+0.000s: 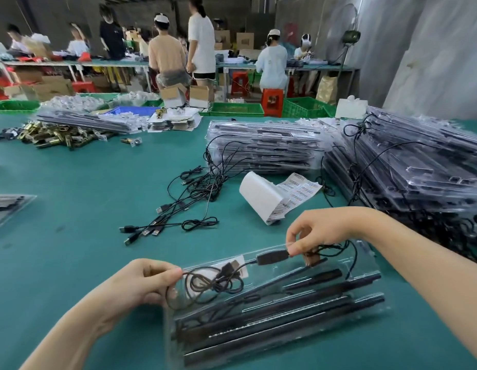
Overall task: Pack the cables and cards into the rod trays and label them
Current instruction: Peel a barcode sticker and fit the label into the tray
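The clear rod tray (367, 273) sits low and centre in the frame, angled, with black rods (285, 313) lying along it. Over its top edge there's a black USB cable (213, 285), coiled at the left end and with the plug pointing right.

The left hand (141, 287) pinches the coil's loops between thumb and forefinger at the tray's left end. The right hand (320, 231) does the same pinch on the cable right by the plug, other fingers curled in. A white card (238, 263) shows under the coil, inside the tray.

Just above, mid-frame, a label roll (261, 201) lies on its side on the green table (85, 182), with a strip of barcode stickers trailing off it. A bunch of loose USB cables (178, 209) sprawls to its left. Stacks of packed trays (264, 145) fill the right side. A pile of brass parts (53, 134) sits upper left. People work at benches along the top.
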`<state>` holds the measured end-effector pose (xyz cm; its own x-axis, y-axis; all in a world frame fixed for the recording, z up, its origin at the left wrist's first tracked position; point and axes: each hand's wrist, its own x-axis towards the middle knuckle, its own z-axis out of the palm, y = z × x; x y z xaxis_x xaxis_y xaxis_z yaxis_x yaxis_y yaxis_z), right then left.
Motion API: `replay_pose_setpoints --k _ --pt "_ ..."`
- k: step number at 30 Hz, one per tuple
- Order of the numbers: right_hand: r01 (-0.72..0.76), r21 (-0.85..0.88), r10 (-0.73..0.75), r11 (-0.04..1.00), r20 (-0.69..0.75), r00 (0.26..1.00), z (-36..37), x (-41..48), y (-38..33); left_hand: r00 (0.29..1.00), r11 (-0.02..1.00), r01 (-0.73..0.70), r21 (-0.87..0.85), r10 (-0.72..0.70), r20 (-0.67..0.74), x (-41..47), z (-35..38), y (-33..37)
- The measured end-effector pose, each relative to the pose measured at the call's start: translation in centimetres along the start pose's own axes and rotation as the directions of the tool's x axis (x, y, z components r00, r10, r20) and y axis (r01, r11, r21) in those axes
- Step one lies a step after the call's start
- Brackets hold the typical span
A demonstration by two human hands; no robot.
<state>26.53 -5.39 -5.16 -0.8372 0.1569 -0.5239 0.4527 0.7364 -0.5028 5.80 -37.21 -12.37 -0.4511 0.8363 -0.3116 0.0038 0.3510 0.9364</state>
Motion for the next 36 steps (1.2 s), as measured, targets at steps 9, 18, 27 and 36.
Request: replay_pose_setpoints --k 9,18,27,36 --pt "0.037 -0.092 -0.055 0.995 -0.211 0.976 0.4 1.8 -0.6 0.99 1.0 -0.015 0.019 0.018 -0.139 -1.4 -0.2 -0.2" --pt "0.036 -0.079 -0.056 0.996 -0.27 0.961 1.5 1.3 0.1 0.993 0.998 -0.031 -0.061 0.024 -0.114 -2.9 0.4 -0.8" --pt "0.03 -0.072 -0.049 0.997 -0.28 0.959 1.8 1.1 0.5 0.977 0.996 -0.084 0.039 0.09 -0.191 -2.7 1.6 -0.8" --pt "0.03 -0.074 -0.049 0.997 -0.271 0.961 2.0 1.0 0.9 0.979 0.995 -0.094 0.027 0.097 -0.18 -2.5 1.6 -0.8"
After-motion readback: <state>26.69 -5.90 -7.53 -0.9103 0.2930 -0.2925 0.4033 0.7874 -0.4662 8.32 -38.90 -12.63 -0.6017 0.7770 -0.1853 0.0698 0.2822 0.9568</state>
